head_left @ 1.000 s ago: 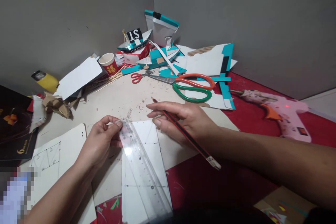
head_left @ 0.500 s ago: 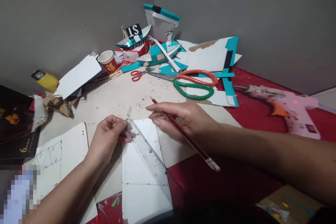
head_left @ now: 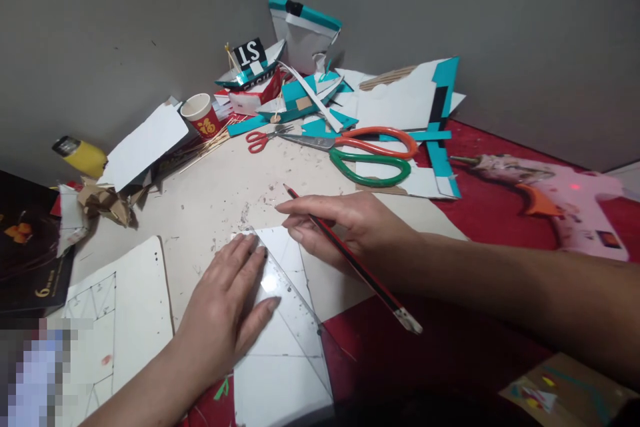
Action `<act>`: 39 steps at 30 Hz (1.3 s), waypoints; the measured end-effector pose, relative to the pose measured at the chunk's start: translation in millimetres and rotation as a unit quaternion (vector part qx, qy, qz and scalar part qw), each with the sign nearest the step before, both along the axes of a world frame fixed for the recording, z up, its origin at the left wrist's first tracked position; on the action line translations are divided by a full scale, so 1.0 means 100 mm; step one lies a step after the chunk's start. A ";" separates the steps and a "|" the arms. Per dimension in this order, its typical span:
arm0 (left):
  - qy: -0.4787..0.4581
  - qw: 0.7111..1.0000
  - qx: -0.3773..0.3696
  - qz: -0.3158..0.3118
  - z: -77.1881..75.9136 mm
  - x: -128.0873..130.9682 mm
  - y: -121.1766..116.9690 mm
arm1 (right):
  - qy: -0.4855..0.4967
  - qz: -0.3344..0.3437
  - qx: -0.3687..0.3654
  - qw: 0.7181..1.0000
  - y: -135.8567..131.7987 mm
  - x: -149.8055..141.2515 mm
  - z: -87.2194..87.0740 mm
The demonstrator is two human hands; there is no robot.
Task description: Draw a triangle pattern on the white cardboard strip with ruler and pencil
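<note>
A clear plastic ruler (head_left: pixel 293 300) lies slantwise over a white card strip (head_left: pixel 280 387) marked with pencil lines. My left hand (head_left: pixel 227 297) rests flat on the ruler's upper end, fingers stretched out and the thumb apart from them. Above the card's far right edge, my right hand (head_left: pixel 345 223) grips a red and black pencil (head_left: pixel 357 263) between thumb and fingers. The pencil's point faces away from me, raised off the card, and its worn white end points back toward me. To the left lies a sheet with a ruled drawing (head_left: pixel 135 320).
Large scissors with orange and green handles (head_left: pixel 373 173) and small red scissors (head_left: pixel 257 141) lie beyond my hands. A pink glue gun (head_left: pixel 555 193) with a lit red light is at right. Paper boats (head_left: pixel 300 101), a red cup (head_left: pixel 204 121) and cardboard scraps (head_left: pixel 107 200) stand at the back.
My left hand has gone from pinching the ruler's upper end to lying flat on it. The right hand with the pencil has hardly moved. The view has shifted slightly.
</note>
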State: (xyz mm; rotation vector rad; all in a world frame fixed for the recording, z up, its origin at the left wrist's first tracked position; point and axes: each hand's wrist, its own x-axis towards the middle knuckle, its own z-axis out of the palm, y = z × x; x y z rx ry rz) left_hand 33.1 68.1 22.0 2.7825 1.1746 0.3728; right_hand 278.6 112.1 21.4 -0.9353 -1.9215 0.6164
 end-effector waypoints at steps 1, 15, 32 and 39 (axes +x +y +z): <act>0.015 1.000 -0.005 -0.009 -0.02 -0.01 -0.01 | -0.001 -0.001 -0.004 1.000 0.00 0.00 0.00; 0.045 0.998 -0.007 -0.050 -0.03 0.02 -0.08 | -0.042 -0.002 0.013 0.999 0.00 0.00 -0.02; 0.023 0.995 -0.019 -0.098 -0.04 -0.06 0.09 | -0.057 -0.002 0.008 0.998 0.01 0.00 -0.02; 0.001 0.993 -0.021 -0.116 -0.07 -0.12 0.15 | -0.060 -0.007 0.006 0.998 0.03 0.02 0.00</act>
